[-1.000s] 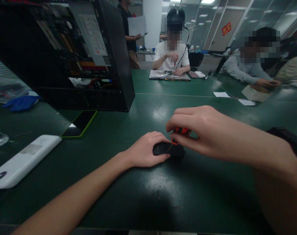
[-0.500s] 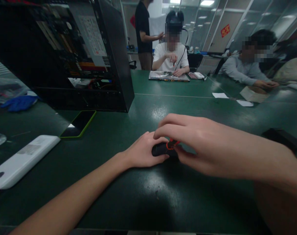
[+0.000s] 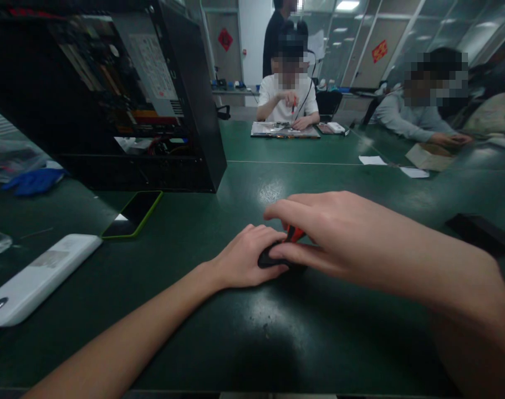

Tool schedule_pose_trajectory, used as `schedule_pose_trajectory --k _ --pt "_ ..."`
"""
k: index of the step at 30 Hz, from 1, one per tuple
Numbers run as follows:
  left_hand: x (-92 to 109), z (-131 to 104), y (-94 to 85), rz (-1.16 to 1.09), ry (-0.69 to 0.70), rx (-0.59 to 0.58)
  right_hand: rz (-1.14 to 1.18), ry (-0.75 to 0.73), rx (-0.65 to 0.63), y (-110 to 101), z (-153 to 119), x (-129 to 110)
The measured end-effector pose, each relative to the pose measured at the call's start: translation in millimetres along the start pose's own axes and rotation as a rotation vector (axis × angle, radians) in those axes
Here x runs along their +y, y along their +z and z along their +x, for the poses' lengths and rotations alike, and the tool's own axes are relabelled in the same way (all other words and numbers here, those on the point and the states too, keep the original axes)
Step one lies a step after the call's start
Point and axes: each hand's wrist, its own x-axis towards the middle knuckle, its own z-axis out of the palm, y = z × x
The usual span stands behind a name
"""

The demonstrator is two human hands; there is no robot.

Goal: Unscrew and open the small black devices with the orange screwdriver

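Black object [image 3: 268,261], long axis sideways, left hand [image 3: 244,257] around it

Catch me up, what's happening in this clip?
A person sits at a green table, the left hand holding a small black object down on it. The right hand grips a red-and-black tool over that object; the tool's tip is hidden. To the left are an open computer case, a green-edged phone and a white device. Across the table, someone in a white shirt works on a flat panel.
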Motion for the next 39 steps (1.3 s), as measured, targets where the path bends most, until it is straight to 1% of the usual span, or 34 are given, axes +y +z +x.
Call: schedule_pose_trajectory --k 6,12,14,17,19,21,24,27,29,32,34,37,39 --pt "-1.0 0.2 1.2 -0.013 0.009 0.012 0.115 -0.103 -0.059 -4.5 1.9 -0.8" --pt "0.6 1.4 -1.4 -0.024 -0.011 0.003 0.024 -0.018 -0.018 -2.6 3.8 1.5" --pt "-0.3 1.4 -6.5 0.017 0.014 -0.008 0.057 -0.042 -0.026 -1.8 4.0 4.0" --pt "-6.2 0.9 -16.3 0.108 0.083 -0.079 0.100 -0.081 -0.023 -1.6 2.5 6.5" --pt "-12.0 0.2 -20.9 0.154 0.130 -0.093 0.069 -0.053 -0.006 -1.2 2.2 6.4" --pt "-16.8 -0.7 -22.6 0.171 0.155 -0.072 0.025 -0.026 0.009 -0.8 3.6 5.2" --pt "-18.4 -1.6 -21.5 0.177 0.152 -0.047 0.036 -0.056 -0.001 -1.0 6.1 3.4" --pt "-14.2 -1.7 -20.0 0.184 0.141 -0.041 0.096 -0.117 -0.028 -1.6 3.5 3.9" --pt "-11.3 -1.2 -19.4 0.170 0.134 -0.046 0.073 -0.100 -0.020 -1.4 -0.4 5.9" --pt "-9.5 -0.3 -18.4 0.147 0.138 -0.055 -0.022 -0.013 0.009 -0.8 -3.7 9.0" --pt "-9.6 0.1 -17.9 0.151 0.146 -0.051 -0.044 -0.001 0.014 -0.8 -2.9 9.0" --pt "-10.2 -0.4 -18.1 0.144 0.139 -0.051 0.018 -0.065 0.004 -2.1 -0.9 4.9" --pt "-10.9 -1.2 -18.7 0.138 0.133 -0.047 0.079 -0.101 -0.029 -3.1 -1.6 1.3"
